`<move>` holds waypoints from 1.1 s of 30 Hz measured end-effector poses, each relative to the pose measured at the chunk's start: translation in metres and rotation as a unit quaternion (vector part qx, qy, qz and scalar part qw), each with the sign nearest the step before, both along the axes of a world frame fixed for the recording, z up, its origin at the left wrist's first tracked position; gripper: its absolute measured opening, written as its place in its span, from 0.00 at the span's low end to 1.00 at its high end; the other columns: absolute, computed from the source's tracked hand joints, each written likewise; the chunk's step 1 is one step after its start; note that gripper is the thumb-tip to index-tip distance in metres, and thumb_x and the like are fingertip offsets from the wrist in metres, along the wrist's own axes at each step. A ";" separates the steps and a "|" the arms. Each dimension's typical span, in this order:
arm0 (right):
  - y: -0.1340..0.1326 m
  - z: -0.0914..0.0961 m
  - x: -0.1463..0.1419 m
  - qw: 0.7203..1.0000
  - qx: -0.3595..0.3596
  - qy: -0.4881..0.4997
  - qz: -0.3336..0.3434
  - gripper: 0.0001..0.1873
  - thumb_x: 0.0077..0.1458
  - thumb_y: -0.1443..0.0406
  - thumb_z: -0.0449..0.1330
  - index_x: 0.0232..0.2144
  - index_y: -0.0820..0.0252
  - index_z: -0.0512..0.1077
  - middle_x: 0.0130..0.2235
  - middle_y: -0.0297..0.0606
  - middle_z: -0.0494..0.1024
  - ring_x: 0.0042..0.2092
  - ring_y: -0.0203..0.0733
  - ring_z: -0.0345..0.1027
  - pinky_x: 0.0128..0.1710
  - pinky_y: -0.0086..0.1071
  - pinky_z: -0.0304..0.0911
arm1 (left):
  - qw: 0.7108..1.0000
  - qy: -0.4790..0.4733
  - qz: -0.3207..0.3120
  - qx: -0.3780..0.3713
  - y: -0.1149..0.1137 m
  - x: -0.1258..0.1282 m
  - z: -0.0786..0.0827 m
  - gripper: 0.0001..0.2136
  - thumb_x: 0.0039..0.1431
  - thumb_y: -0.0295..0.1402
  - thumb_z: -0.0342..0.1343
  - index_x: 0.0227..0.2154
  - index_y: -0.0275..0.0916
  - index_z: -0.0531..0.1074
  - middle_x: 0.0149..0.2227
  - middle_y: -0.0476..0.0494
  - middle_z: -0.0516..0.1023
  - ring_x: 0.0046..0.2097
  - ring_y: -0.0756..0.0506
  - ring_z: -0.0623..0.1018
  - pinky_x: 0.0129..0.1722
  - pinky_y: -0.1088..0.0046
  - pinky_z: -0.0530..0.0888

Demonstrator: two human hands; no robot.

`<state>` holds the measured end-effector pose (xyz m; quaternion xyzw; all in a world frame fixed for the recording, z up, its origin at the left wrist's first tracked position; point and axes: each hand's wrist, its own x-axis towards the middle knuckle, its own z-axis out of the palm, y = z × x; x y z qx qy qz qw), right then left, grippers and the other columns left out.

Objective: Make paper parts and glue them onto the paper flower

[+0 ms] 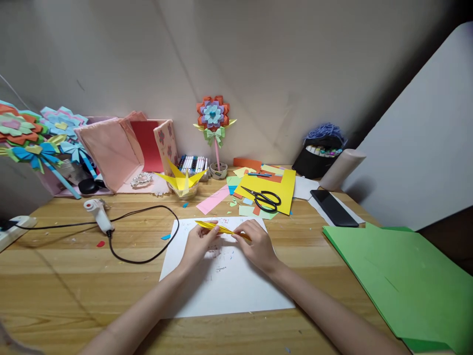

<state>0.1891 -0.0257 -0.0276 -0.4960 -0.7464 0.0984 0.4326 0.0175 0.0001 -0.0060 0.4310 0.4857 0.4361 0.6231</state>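
A narrow piece of folded yellow paper (pixel 222 229) is held between both hands, its folds running lengthwise. My left hand (pixel 199 241) pinches it toward its left part, and the left tip sticks out past the fingers. My right hand (pixel 255 245) grips the other end, with fingers partly covering it. Beneath the hands lies a white sheet of paper (pixel 229 291) marked with small coloured smudges. Black-handled scissors (pixel 264 198) rest beyond the hands on a yellow sheet (pixel 286 190).
A glue gun (pixel 98 217) with a looping black cable lies left. Behind stand a bowl with yellow folded paper (pixel 185 185), a paper flower (pixel 213 114) and a pink box (pixel 107 153). Paper scraps (pixel 214 198), a phone (pixel 333 208) and green sheets (pixel 406 276) are to the right.
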 end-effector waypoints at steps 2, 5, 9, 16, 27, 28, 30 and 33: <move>0.004 0.001 -0.001 1.000 0.010 0.013 -0.013 0.03 0.53 0.69 0.56 0.28 0.58 0.67 0.30 0.38 0.72 0.35 0.44 0.64 0.34 0.37 0.60 | 0.999 -0.014 -0.029 0.009 0.005 0.010 0.001 0.22 0.42 0.40 0.63 0.39 0.31 0.70 0.38 0.38 0.77 0.42 0.44 0.76 0.43 0.69 0.72; 0.010 0.007 -0.003 0.998 -0.002 0.041 -0.039 0.03 0.52 0.68 0.56 0.27 0.58 0.68 0.30 0.38 0.73 0.35 0.44 0.65 0.35 0.36 0.60 | 0.998 -0.015 -0.043 0.043 0.016 0.024 -0.001 0.20 0.43 0.40 0.63 0.37 0.32 0.70 0.37 0.38 0.77 0.41 0.43 0.76 0.42 0.67 0.71; 0.026 0.028 -0.002 0.988 -0.111 0.095 -0.054 0.06 0.48 0.65 0.59 0.22 0.59 0.69 0.27 0.37 0.74 0.32 0.41 0.67 0.32 0.33 0.61 | 0.990 0.029 -0.026 0.136 0.034 0.037 0.004 0.18 0.46 0.42 0.60 0.34 0.32 0.71 0.32 0.41 0.76 0.36 0.44 0.75 0.37 0.68 0.71; 0.061 0.066 -0.006 0.897 -0.292 0.330 0.042 0.11 0.39 0.60 0.63 0.21 0.63 0.70 0.24 0.35 0.74 0.28 0.38 0.68 0.27 0.29 0.63 | 0.975 0.047 -0.099 0.195 0.057 0.029 0.043 0.16 0.46 0.43 0.59 0.31 0.34 0.75 0.31 0.43 0.77 0.36 0.45 0.73 0.36 0.72 0.68; 0.049 0.096 0.001 0.961 -0.108 0.178 0.181 0.08 0.52 0.64 0.58 0.37 0.57 0.70 0.35 0.38 0.76 0.37 0.39 0.71 0.35 0.34 0.68 | 0.969 -0.069 -0.234 0.024 0.068 -0.009 0.070 0.13 0.47 0.38 0.61 0.33 0.33 0.76 0.31 0.44 0.75 0.35 0.51 0.72 0.39 0.76 0.67; 0.048 0.098 0.004 0.974 -0.039 0.115 0.189 0.08 0.53 0.66 0.57 0.38 0.56 0.71 0.37 0.39 0.76 0.40 0.39 0.70 0.38 0.34 0.67 | 0.968 -0.087 -0.234 0.000 0.068 -0.010 0.071 0.12 0.47 0.37 0.62 0.32 0.33 0.76 0.30 0.45 0.75 0.33 0.52 0.72 0.37 0.78 0.67; 0.048 0.100 0.008 0.978 0.086 0.016 0.191 0.10 0.53 0.68 0.58 0.39 0.55 0.72 0.38 0.39 0.75 0.42 0.39 0.68 0.41 0.34 0.66 | 0.965 -0.115 -0.233 -0.042 0.067 -0.009 0.071 0.11 0.45 0.35 0.64 0.29 0.33 0.76 0.28 0.47 0.73 0.30 0.55 0.70 0.33 0.81 0.67; 0.047 0.099 0.008 0.964 0.191 -0.041 0.179 0.11 0.53 0.70 0.58 0.40 0.56 0.73 0.35 0.39 0.74 0.39 0.37 0.67 0.38 0.31 0.66 | 0.954 -0.147 -0.251 -0.070 0.063 -0.004 0.071 0.09 0.42 0.31 0.66 0.27 0.31 0.75 0.24 0.50 0.70 0.26 0.58 0.68 0.28 0.85 0.65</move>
